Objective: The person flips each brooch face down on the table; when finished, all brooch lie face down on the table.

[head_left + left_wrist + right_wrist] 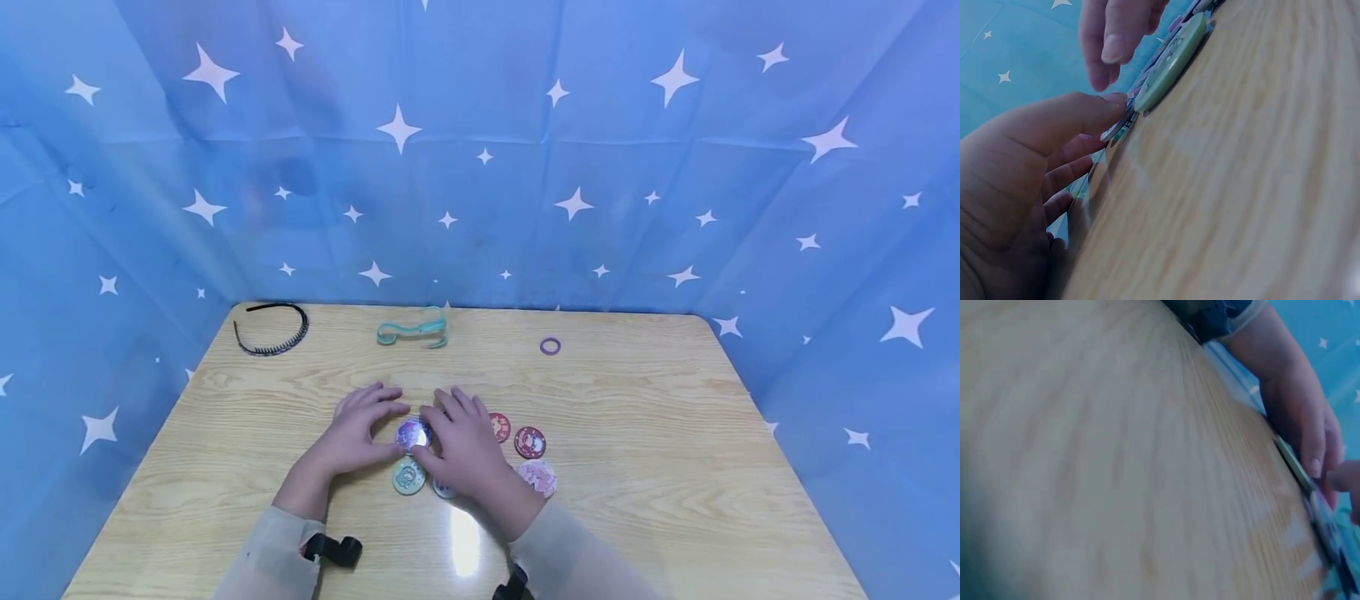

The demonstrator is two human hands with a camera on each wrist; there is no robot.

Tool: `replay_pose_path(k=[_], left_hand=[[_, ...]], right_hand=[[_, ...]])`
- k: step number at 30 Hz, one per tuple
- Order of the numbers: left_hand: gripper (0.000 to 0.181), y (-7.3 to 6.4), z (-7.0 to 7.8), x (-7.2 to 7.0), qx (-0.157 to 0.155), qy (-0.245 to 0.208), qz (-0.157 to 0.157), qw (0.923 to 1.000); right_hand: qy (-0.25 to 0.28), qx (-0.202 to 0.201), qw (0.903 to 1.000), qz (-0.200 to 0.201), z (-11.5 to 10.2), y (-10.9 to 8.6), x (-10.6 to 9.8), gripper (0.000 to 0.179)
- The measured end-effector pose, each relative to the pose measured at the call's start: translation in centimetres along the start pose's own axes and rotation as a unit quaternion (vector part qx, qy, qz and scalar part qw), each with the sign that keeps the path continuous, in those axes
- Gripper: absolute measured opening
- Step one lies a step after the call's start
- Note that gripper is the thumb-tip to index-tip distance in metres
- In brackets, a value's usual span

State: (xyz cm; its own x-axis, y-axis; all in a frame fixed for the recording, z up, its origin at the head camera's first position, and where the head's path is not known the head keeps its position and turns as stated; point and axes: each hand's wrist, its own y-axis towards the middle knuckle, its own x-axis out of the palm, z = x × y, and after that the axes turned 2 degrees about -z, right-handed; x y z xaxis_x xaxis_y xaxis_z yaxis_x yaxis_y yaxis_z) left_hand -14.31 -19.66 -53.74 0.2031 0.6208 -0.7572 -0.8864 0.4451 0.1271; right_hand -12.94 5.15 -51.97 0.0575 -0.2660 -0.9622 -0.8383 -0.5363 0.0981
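A shiny purple-blue round badge (pixel 413 435) lies between the two hands in the head view. My left hand (pixel 363 433) pinches its left edge, thumb in front and fingers behind; the left wrist view shows the thumb and index finger at a thin disc rim. From the other side, my right hand (pixel 465 450) reaches in with loosely bent fingers, its fingertips close over the badge. Just in front sits a pale green badge (pixel 408 476). Another badge (pixel 443 488) is partly hidden beneath the right hand.
To the right of the hands lie a red badge (pixel 499 427), a dark red badge (pixel 530 442) and a pink badge (pixel 537 477). Along the table's far side are a black headband (pixel 296 335), a teal hair clip (pixel 412 329) and a purple ring (pixel 551 346). A blue starry curtain (pixel 480 233) hangs behind.
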Motion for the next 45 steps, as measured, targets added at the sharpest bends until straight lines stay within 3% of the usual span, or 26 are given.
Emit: replay_pose_path(k=[16,26,35,45], left_hand=[[0.05,-0.1,0.0,0.2,0.007,-0.003,-0.001,1.0],[0.047,-0.2,-0.3,0.2,0.004,-0.005,-0.001,1.0],[0.045,-0.1,-0.3,0.2,0.009,-0.021,0.02,0.9995],[0.046,0.0,-0.3,0.3,-0.009,-0.051,0.045,0.9976]], right_hand=[[0.052,0.034,0.9981,-0.003,-0.5,0.1,1.2,0.063],[0.08,0.031,0.9962,0.018,-0.1,0.0,1.5,0.057],[0.164,0.027,0.9836,0.07,0.3,0.1,1.5,0.051],[0.196,0.039,0.9769,0.075,0.4,0.2,1.6,0.049]])
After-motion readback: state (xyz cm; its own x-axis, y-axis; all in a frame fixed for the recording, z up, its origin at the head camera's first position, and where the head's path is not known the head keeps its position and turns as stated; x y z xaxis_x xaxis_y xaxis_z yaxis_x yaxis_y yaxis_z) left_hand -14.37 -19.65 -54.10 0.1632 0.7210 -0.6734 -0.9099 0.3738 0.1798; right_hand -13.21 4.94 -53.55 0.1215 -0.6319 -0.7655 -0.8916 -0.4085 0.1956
